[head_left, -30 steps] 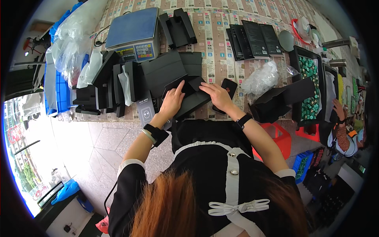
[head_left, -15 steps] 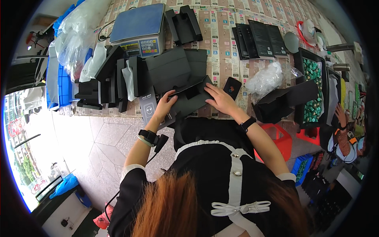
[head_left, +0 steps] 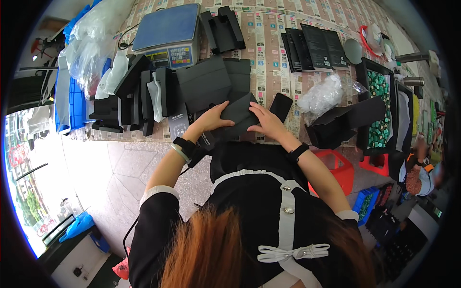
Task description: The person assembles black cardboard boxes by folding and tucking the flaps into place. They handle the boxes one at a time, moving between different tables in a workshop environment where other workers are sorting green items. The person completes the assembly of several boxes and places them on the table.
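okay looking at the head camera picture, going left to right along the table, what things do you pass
Blue crate → upright black boxes → left hand → black folded sheet held by both hands → right hand → black phone → crumpled clear plastic bag → open black box → tray of green pieces.

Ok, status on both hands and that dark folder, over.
Left hand and right hand both pressed on the dark folder at the table edge. Black phone lies just beside the right hand. Nothing on top of the folder.
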`<state>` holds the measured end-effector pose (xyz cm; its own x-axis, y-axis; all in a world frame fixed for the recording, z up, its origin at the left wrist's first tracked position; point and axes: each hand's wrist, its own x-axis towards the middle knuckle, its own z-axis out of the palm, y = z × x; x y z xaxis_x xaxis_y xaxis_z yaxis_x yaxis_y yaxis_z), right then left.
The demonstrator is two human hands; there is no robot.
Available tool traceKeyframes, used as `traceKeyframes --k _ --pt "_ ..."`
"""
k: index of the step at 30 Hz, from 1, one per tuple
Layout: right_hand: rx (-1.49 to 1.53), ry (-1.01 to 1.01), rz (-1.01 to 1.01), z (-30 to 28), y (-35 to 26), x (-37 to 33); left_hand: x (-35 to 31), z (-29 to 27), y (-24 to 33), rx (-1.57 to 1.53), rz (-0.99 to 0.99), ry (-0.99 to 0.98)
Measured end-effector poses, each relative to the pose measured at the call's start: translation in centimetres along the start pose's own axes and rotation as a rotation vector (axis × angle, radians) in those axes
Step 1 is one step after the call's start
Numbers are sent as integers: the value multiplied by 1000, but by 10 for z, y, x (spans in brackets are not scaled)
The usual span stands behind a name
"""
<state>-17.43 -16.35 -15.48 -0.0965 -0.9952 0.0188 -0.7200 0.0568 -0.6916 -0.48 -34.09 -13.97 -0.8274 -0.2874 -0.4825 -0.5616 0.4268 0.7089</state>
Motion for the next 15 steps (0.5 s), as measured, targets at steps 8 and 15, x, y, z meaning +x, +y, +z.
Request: traceKeyframes --k 8,15 --pt "31 4 41 2 0 -1 26 0 12 58 -73 -66" --pt "10 15 14 7 4 -3 26 0 10 44 -71 -15"
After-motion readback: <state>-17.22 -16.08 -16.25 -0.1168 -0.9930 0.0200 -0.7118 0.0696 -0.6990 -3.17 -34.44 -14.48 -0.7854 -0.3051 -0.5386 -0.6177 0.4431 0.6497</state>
